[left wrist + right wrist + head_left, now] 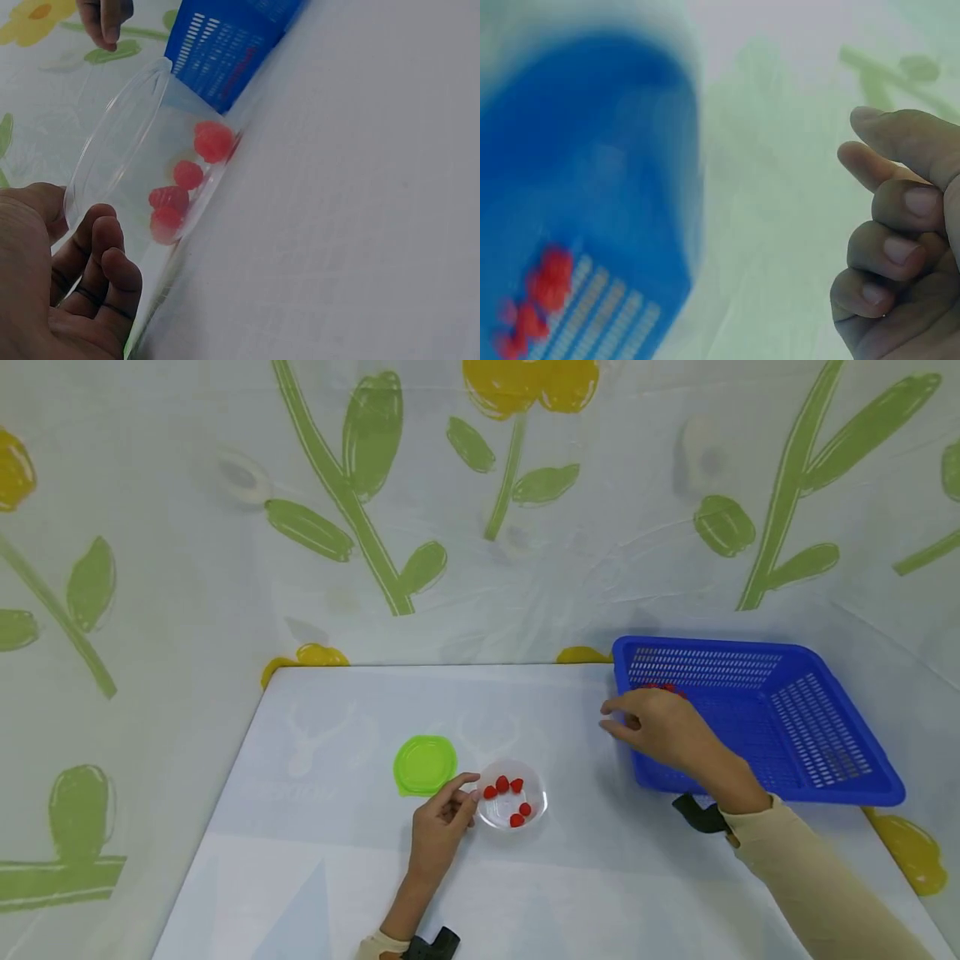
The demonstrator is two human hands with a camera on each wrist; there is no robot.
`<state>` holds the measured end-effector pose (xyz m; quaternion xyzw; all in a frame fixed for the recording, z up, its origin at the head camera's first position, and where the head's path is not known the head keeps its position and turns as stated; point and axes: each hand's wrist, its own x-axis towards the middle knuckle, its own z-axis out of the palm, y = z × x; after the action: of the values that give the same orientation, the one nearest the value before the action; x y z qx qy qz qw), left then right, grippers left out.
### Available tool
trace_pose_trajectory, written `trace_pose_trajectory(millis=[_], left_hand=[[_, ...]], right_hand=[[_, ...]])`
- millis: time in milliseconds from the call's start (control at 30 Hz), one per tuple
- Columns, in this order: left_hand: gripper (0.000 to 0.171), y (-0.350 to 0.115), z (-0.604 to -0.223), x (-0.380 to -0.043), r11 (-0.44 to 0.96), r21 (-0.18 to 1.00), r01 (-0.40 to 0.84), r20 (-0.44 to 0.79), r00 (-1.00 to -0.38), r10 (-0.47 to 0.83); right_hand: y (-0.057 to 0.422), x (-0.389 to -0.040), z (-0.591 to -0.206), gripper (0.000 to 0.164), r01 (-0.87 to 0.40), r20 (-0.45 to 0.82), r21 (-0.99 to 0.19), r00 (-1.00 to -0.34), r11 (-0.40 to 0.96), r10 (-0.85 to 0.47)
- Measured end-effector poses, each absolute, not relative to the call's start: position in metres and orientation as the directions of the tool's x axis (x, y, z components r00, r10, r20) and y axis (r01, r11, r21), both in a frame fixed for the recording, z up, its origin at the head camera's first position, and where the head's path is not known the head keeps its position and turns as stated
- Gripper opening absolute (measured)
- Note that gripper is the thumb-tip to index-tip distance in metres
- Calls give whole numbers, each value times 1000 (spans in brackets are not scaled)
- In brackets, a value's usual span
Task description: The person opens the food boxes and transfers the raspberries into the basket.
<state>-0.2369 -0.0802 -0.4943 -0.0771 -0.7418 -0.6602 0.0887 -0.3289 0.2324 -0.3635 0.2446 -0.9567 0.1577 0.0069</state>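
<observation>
A clear plastic bowl holds several small red berries. At its left side, my left hand has thumb and index finger at the rim, gripping it lightly, with the other fingers curled. Above the left edge of the blue basket is my right hand. Its thumb and index finger stand apart with nothing between them, as the right wrist view also shows, and the other fingers bend loosely. More red berries lie inside the basket, partly hidden behind the right hand in the head view.
A bright green square lid lies on the white tabletop, just left of the bowl. The basket takes up the table's back right corner. Behind the table hangs a pale sheet with printed flowers and leaves.
</observation>
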Motion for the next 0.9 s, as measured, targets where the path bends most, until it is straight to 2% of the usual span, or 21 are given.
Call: trace_pose_trajectory(millis=[300,633,900], left_hand=[[26,-80,-497,-239,147,964,222,225,-974,-6],[25,-82,-494,-239,133,974,182,182,-983,19],[25,-83,-493,-239,124,976,180,179,-984,17]], right_hand=[[171,-308,-402,21,-624,127,-232,-780,746,-612],[127,-302,-437,26,-692,111,-173,-720,701,-685],[109,-304,-454,17,-740,142,-44,-670,671,-729]])
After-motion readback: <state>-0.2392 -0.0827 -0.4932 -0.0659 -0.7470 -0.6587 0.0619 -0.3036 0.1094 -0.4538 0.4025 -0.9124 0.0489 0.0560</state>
